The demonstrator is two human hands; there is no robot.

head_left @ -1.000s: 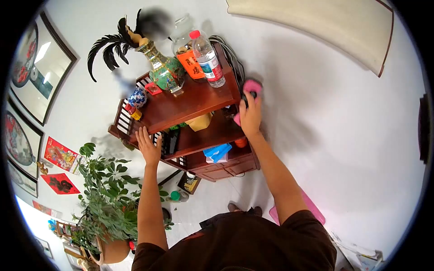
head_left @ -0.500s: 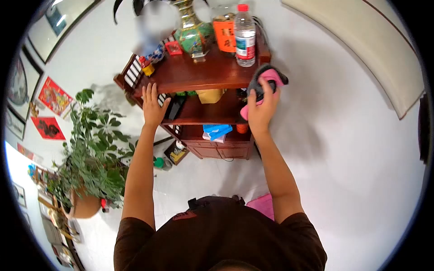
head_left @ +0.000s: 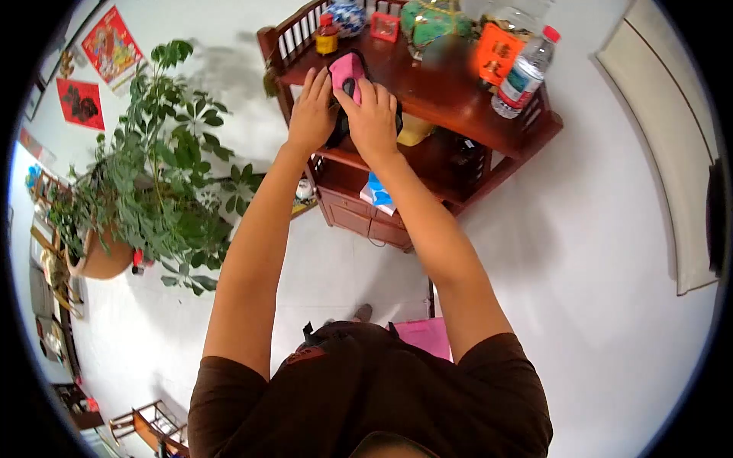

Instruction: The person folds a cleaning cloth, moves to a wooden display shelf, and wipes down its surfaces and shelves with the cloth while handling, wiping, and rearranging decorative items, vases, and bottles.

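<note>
My right hand (head_left: pixel 371 126) grips a folded pink and dark grey cloth (head_left: pixel 347 74) at the front left of the wooden shelf unit's top (head_left: pixel 450 103). Right beside it, my left hand (head_left: pixel 311 111) lies with its fingers stretched out at the shelf's front edge, close to the cloth; whether it touches the cloth I cannot tell. Behind the hands stand a small bottle with a red cap and yellow label (head_left: pixel 327 36), a blue-and-white vase (head_left: pixel 347 17) and a small red frame (head_left: pixel 385 27).
A green patterned vase (head_left: pixel 431 23), a jar with an orange label (head_left: pixel 498 53) and a red-capped water bottle (head_left: pixel 527 74) stand further right on the top. Lower shelves hold a blue packet (head_left: pixel 379 189). A large potted plant (head_left: pixel 164 183) is at the left, a cream sofa (head_left: pixel 649 99) at the right.
My right hand has carried the cloth from the shelf's right end across to the left end, beside my left hand. The view has turned, shifting the shelf rightward.
</note>
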